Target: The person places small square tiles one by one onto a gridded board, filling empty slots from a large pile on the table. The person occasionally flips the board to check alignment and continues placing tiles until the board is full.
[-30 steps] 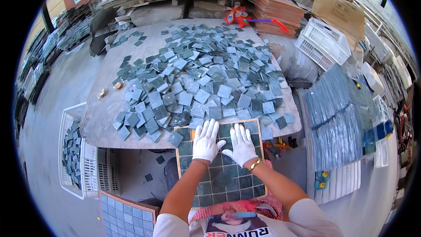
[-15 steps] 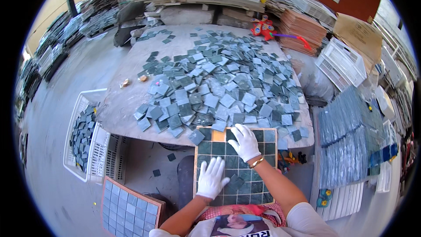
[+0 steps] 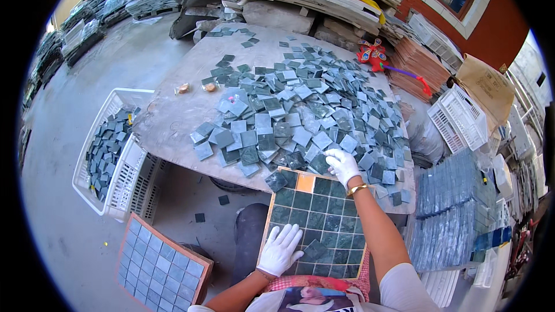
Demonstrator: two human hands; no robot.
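My left hand [image 3: 280,249], in a white glove, lies flat with its fingers stretched on a shallow wood-edged frame [image 3: 268,217] in front of me. Rows of dark green square tiles [image 3: 302,199] fill most of this frame. One slot at its far edge shows a bare orange base [image 3: 305,182]. A loose tile [image 3: 315,249] rests on top of the rows beside my left fingers. Just beyond the frame, my gloved right hand [image 3: 342,167] has its fingers closed at the edge of a dark green tile [image 3: 319,163] in the near part of the pile.
A heap of loose tiles [image 3: 289,110] covers much of the table [image 3: 173,121]. White crates [image 3: 130,182] with more tiles stand at the left. A second tiled panel [image 3: 156,268] sits low left. Wrapped tile stacks [image 3: 445,214] are at the right; a red toy [image 3: 373,52] lies far right.
My right hand has moved off the frame's far edge, to a tile in the pile. My left hand stays flat on the frame. The whole view has turned and tilted a little.
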